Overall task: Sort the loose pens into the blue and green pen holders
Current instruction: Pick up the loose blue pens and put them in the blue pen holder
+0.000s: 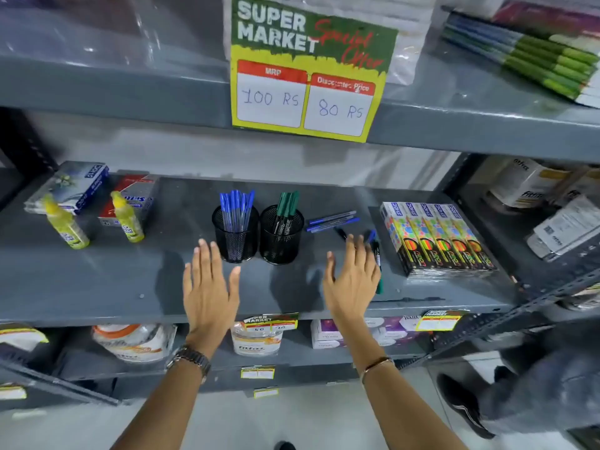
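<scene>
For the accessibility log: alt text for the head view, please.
Two open bare hands, left hand and right hand, hover over a grey metal shelf before two black mesh pen holders, beside loose blue pens.

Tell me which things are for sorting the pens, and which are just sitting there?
For the job: blue-pen holder, green-pen holder, loose blue pens, green marker.
Just sitting there: yellow bottles, colourful boxes, price sign.
</scene>
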The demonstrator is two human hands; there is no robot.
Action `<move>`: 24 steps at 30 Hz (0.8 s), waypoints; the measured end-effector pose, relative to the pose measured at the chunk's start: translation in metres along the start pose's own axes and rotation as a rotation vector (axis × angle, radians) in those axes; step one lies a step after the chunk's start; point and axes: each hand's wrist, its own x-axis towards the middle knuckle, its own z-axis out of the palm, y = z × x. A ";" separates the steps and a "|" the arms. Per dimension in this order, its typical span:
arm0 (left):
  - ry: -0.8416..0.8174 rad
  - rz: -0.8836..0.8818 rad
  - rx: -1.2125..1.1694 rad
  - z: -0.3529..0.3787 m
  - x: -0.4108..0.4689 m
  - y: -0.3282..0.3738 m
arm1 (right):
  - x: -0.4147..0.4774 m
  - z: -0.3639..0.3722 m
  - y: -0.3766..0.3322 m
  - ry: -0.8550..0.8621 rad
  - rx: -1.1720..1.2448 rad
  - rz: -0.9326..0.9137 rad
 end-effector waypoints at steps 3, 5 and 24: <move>-0.043 -0.065 0.012 0.014 0.010 -0.015 | 0.014 0.012 0.012 -0.039 -0.023 0.087; -0.047 -0.070 0.040 0.023 0.010 -0.022 | 0.016 0.020 0.021 -0.087 -0.027 0.140; -0.109 -0.049 0.106 0.029 0.014 -0.022 | -0.067 0.026 -0.008 -0.132 -0.104 -0.014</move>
